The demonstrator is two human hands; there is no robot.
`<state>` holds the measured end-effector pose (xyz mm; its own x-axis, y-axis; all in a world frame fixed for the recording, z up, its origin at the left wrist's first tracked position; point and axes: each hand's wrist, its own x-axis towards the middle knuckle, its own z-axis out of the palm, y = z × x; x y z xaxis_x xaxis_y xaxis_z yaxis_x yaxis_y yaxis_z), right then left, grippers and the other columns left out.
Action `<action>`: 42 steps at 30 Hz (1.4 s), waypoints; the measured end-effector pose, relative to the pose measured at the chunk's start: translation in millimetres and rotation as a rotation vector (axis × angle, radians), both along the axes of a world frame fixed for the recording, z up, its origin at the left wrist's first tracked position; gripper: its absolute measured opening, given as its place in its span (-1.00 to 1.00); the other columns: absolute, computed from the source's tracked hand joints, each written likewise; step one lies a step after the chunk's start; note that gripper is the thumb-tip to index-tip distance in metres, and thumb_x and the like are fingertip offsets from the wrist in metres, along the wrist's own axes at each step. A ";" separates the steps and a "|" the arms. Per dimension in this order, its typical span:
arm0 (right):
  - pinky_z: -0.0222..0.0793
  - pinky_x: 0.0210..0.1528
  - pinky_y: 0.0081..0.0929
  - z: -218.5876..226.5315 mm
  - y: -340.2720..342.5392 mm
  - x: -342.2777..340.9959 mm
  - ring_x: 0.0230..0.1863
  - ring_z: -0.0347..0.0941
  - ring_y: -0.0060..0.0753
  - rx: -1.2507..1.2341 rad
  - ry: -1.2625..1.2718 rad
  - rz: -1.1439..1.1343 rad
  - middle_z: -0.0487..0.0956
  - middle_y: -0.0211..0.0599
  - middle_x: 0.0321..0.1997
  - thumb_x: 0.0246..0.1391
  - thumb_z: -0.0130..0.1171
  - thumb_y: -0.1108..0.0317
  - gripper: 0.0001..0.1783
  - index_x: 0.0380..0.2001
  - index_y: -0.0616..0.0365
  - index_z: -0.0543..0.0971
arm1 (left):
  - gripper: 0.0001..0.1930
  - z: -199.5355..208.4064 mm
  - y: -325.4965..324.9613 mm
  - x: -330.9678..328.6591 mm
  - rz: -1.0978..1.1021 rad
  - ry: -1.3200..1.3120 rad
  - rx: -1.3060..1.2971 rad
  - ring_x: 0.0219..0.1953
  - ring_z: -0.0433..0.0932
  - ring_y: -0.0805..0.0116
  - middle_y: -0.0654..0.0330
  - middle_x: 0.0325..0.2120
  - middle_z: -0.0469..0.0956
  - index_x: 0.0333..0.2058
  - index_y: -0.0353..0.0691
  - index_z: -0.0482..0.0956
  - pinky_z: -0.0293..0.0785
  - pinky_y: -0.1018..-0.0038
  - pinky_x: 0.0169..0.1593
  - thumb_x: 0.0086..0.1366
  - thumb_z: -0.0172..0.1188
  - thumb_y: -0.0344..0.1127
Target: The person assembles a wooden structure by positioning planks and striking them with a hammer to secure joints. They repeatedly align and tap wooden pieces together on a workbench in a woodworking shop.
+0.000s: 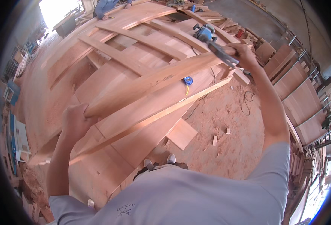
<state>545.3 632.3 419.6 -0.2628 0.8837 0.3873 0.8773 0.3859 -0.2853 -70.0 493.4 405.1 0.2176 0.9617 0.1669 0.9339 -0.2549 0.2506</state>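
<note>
A long wooden board (154,83) runs slantwise in front of me, tilted up toward the right. My left hand (76,118) is closed around its near left end. At the other end, my right hand (242,55) is closed on the board, its fingertips partly hidden. A dark grey, curved, blurred object (224,55) lies across the board end beside that hand; its kind is unclear. Just beyond rests a blue power tool (205,33) with black knobs. Below the board, a blue tape measure (188,80) with a bit of yellow tape out lies on a wide panel.
Several slats (115,56) cross the large panels on the work surface. A co-worker's hand (105,17) rests at the far edge. A square wood piece (182,134), small offcuts (214,140) and a cable (247,101) lie at floor level. Boards (298,95) lean along the right.
</note>
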 end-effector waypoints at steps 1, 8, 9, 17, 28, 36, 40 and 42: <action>0.51 0.04 -0.40 -1.2 8.3 -2.4 -0.06 0.63 -0.33 0.009 0.030 0.040 0.70 -0.15 -0.09 -0.03 0.39 0.51 -0.53 0.02 0.18 0.62 | -0.61 4.2 -3.8 -0.7 0.034 -0.002 -0.022 -0.38 0.62 -0.09 -0.04 -0.52 0.60 -0.45 -0.22 0.64 0.46 0.15 -0.33 -0.06 0.54 -0.03; 0.51 -0.02 -0.17 -41.6 69.1 -7.6 -0.12 0.62 0.05 0.128 -0.055 0.119 0.68 -0.07 -0.24 -0.09 0.29 0.51 -0.64 -0.13 0.08 0.68 | -0.58 -2.5 -19.8 3.9 0.104 0.136 0.069 -0.40 0.63 -0.07 0.00 -0.54 0.61 -0.52 -0.18 0.63 0.50 0.10 -0.31 -0.05 0.52 0.06; 0.50 0.03 -0.15 -43.5 76.6 -11.7 -0.07 0.60 0.05 0.113 -0.124 0.112 0.68 -0.10 -0.18 -0.11 0.32 0.51 -0.61 -0.12 0.07 0.67 | -0.57 -3.2 -22.0 5.2 0.131 0.137 0.053 -0.40 0.63 -0.07 0.00 -0.54 0.61 -0.52 -0.18 0.62 0.50 0.10 -0.31 -0.05 0.52 0.07; 0.48 0.09 -0.16 -48.2 115.1 -3.4 -0.01 0.56 -0.01 0.168 -0.163 0.134 0.68 -0.20 -0.11 -0.08 0.36 0.51 -0.61 -0.10 0.03 0.67 | -0.61 -34.5 -3.7 35.7 0.156 0.116 0.004 -0.38 0.63 -0.10 0.00 -0.52 0.63 -0.48 -0.16 0.63 0.51 0.06 -0.28 0.01 0.48 0.06; 0.48 -0.04 -0.43 -77.9 8.5 -25.6 -0.12 0.61 -0.32 0.241 0.020 0.116 0.67 -0.08 -0.13 0.18 0.23 0.48 -0.61 0.09 0.27 0.57 | -0.70 -45.3 37.6 54.4 0.072 0.056 -0.082 -0.21 0.64 -0.10 -0.03 -0.35 0.67 -0.34 -0.21 0.65 0.52 0.07 -0.12 0.12 0.38 -0.10; 0.16 -0.46 -0.62 -258.2 -190.7 -102.7 -0.46 0.23 -0.70 -0.607 0.614 0.028 0.37 -0.54 -0.45 0.39 0.11 0.32 -0.87 -0.16 0.15 0.51 | -0.72 10.0 -12.2 -26.6 0.028 0.166 -0.213 -0.21 0.57 -0.09 -0.05 -0.34 0.61 -0.30 -0.28 0.57 0.46 0.11 -0.11 0.24 0.29 -0.15; 0.39 -0.21 -0.57 -331.4 -291.8 -146.1 -0.27 0.35 -0.65 -0.705 0.654 -0.063 0.46 -0.52 -0.23 0.32 0.24 0.34 -0.70 0.01 0.26 0.48 | -0.61 11.3 -61.5 -116.2 0.042 0.189 -0.231 -0.12 0.53 -0.10 -0.06 -0.20 0.58 -0.04 -0.25 0.55 0.43 0.11 -0.02 0.24 0.31 -0.16; 0.42 -0.34 -0.38 -339.9 -325.7 -176.5 -0.42 0.41 -0.56 -0.624 0.635 -0.076 0.55 -0.37 -0.49 0.21 0.34 0.31 -0.75 -0.36 0.30 0.57 | -0.53 5.7 -75.4 -156.9 -0.011 0.184 -0.233 -0.10 0.53 -0.09 -0.05 -0.16 0.58 0.07 -0.25 0.51 0.42 0.12 0.00 0.23 0.34 -0.19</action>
<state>368.9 306.6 79.7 -0.0951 0.9885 -0.1176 0.4990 -0.0549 -0.8648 -226.9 417.9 410.8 0.2342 0.9669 -0.1012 0.9667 -0.2205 0.1301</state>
